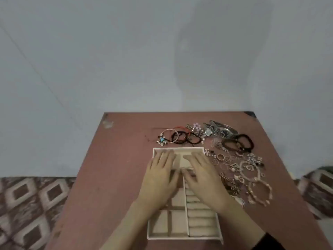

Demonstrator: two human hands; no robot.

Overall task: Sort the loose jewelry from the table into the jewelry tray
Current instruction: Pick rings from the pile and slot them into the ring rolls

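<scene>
My left hand and right hand lie flat over the tray, fingers straight, holding nothing. I think this keeps it from sliding. The jewelry is on the table, just behind the tray and along its right side, easy to reach.

You have dim, even light with a cold grey-blue cast on the wall. A broad, soft-edged shadow lies on it at upper right. Your left hand and right hand are smeared at the tips. The whole frame is soft; the jewelry blurs together. The wide lens splays the table edges and stretches the corners
</scene>
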